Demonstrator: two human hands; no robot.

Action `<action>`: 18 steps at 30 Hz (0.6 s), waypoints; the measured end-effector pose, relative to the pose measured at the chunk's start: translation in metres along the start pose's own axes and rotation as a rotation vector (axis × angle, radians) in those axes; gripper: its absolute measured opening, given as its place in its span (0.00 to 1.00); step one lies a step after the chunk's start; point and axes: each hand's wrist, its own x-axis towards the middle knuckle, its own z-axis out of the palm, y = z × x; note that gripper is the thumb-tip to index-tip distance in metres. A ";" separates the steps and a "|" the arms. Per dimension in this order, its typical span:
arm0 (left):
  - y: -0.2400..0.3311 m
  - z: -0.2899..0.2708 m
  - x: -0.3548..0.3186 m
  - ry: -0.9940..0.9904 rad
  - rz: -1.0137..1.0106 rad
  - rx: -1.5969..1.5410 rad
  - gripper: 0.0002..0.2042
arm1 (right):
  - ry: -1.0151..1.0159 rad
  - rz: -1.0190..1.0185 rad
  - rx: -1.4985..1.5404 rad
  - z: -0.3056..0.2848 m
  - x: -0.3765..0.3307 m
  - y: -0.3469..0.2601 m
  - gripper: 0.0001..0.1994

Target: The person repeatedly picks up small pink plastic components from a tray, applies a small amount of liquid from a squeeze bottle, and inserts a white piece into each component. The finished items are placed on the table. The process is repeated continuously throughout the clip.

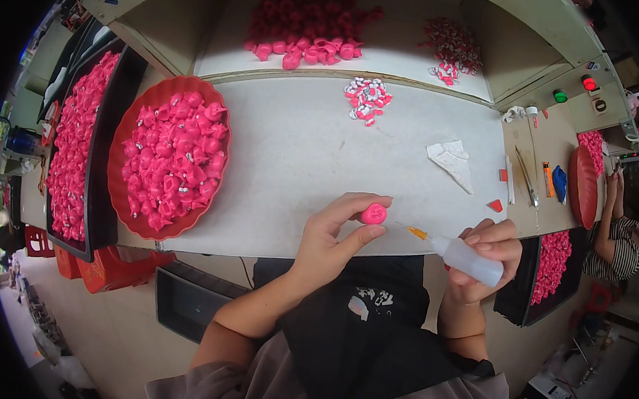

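Observation:
Between the thumb and fingers of my left hand (336, 233) is a small round pink plastic piece (374, 214), its marked face turned up. My right hand (491, 253) grips a translucent squeeze bottle (468, 259), tilted so that its orange needle tip (417, 233) points toward the pink piece. A short gap separates the needle from the piece. Ahead of my hands, a small pile of pink-and-white pieces (368, 99) lies on the white work surface (293, 155). A folded white cloth or tissue (451, 163) rests to the right of it.
At left stand a red scalloped basin (222, 167) of pink parts and a black tray (101, 224) of more. A shelf ahead holds pink parts (306, 33) and small pieces (451, 51). Tweezers (527, 178) and an orange tube (548, 180) lie right. Another person's arm (608, 214) shows far right.

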 end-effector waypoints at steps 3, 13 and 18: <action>0.004 0.000 0.000 0.006 0.048 0.113 0.14 | -0.133 -0.078 -0.107 0.001 -0.003 -0.004 0.23; 0.006 0.001 0.000 -0.003 0.080 0.208 0.14 | -0.231 -0.124 -0.234 0.005 -0.005 -0.005 0.24; 0.006 0.004 0.001 0.044 0.128 0.307 0.14 | -0.292 -0.147 -0.287 0.002 -0.004 -0.007 0.22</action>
